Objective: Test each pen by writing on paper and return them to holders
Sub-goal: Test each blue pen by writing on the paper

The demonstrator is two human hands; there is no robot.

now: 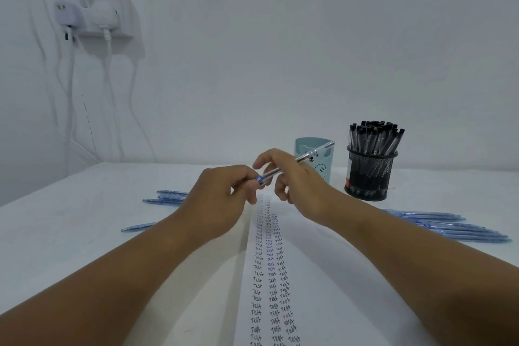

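Holding one pen [283, 170] between both hands, over the paper [323, 275].
Your left hand [222, 199] pinches its lower-left end; right hand [292, 177] grips mid-barrel; axis rises toward the teal holder [327, 166].

A clear pen [297, 161] slants above the written-on paper [323, 275], near teal [327, 170] and mesh holders [368, 177].

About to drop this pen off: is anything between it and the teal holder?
Nothing visible. The pen, held by both hands, already points toward the teal holder just behind it; the full mesh holder stands off to the right.
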